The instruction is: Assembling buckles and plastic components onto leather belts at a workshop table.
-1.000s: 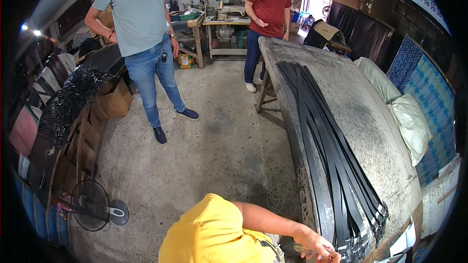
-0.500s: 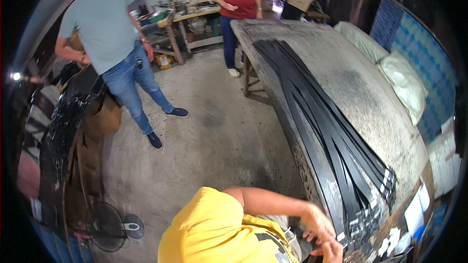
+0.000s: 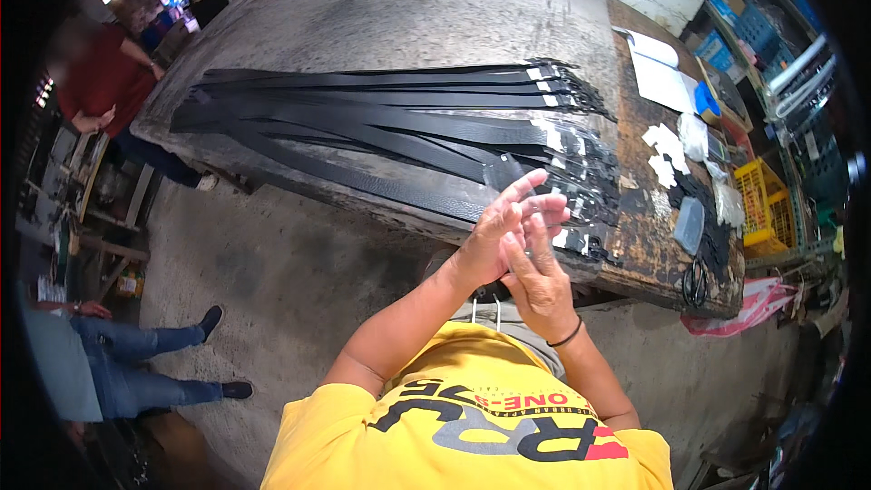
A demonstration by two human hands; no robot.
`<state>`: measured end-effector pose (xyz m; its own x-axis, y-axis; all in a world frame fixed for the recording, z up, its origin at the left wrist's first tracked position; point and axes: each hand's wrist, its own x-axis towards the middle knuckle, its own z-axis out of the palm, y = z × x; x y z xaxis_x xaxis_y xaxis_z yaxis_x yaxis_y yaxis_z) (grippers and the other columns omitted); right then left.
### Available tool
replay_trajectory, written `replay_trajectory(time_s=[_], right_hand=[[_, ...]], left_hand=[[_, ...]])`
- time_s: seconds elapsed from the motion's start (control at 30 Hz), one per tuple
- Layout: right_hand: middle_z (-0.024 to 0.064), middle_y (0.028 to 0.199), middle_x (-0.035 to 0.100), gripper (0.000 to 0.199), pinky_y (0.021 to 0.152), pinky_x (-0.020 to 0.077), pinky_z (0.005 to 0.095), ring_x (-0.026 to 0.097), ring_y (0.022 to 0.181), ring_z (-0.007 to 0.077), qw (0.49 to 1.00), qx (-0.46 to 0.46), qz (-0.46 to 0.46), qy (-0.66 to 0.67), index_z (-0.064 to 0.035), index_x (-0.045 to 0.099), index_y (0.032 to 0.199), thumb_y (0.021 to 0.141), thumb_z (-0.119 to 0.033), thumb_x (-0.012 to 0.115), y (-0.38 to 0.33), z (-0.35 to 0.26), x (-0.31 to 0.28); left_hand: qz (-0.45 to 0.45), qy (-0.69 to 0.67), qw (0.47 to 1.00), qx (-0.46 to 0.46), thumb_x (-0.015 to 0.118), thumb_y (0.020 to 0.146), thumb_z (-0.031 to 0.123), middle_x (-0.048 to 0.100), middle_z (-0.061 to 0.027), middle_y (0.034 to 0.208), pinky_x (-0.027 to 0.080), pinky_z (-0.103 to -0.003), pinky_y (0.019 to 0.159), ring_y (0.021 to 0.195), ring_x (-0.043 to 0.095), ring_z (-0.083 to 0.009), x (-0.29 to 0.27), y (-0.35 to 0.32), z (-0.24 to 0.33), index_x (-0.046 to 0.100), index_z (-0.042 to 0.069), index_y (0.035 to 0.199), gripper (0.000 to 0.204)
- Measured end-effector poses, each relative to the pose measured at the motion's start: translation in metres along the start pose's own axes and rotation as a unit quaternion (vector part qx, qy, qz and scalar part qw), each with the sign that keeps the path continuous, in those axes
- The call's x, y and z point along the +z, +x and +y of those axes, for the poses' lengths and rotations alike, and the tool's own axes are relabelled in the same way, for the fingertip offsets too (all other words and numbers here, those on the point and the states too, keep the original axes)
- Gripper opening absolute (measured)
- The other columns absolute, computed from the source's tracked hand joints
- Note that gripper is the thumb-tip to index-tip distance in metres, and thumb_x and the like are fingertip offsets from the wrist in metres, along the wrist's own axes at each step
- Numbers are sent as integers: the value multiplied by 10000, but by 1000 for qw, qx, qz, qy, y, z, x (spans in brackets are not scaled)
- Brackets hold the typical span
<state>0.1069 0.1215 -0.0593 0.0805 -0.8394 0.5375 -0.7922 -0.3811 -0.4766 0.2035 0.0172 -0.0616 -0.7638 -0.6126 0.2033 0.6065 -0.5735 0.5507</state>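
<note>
The black straps lie flat on the table, fanned loosely, their long axis running left to right across the person's front; the tagged ends point right, the plain ends bunch at the left. The left hand is at the near edge, its fingers straight and slightly apart; the right hand has its fingers against the left, and whether they pinch anything I cannot tell. The straps lie just beyond the fingers, the nearest partly hidden by both hands; a clear piece shows by the left fingertips. Right of the straps are white scraps, papers, a clear box and scissors; a yellow crate stands past the table's right end.
</note>
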Motion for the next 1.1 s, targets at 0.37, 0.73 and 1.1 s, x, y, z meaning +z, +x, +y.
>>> replay_trajectory(time_s=[0.37, 0.73, 1.1], right_hand=[[173, 1468, 312, 797, 808, 516, 410, 568, 1031, 385, 993, 49, -56, -87, -95, 378, 1400, 740, -393, 711, -13, -31, -9], [121, 1180, 600, 407, 722, 515, 332, 630, 839, 213, 989, -99, -109, 15, -93, 642, 1067, 687, -193, 747, -21, -31, -74], [135, 1163, 501, 676, 1003, 336, 534, 468, 1137, 338, 917, -206, -261, -222, -74, 474, 1259, 647, -197, 736, 7, -4, -71]], left_hand=[[-71, -184, 980, -38, 595, 846, 523, 584, -123, 1054, 503, -461, 885, 956, 600, -266, -8, -15, -19, 386, 60, 1348, 714], [-85, -13, 971, -224, 651, 856, 288, 608, -143, 965, 565, -394, 740, 871, 636, -237, -38, -15, 14, 460, 14, 1228, 499], [-154, 200, 846, -469, 681, 825, 250, 630, -120, 725, 543, -359, 551, 587, 636, -234, -22, -17, -31, 618, 6, 942, 277]])
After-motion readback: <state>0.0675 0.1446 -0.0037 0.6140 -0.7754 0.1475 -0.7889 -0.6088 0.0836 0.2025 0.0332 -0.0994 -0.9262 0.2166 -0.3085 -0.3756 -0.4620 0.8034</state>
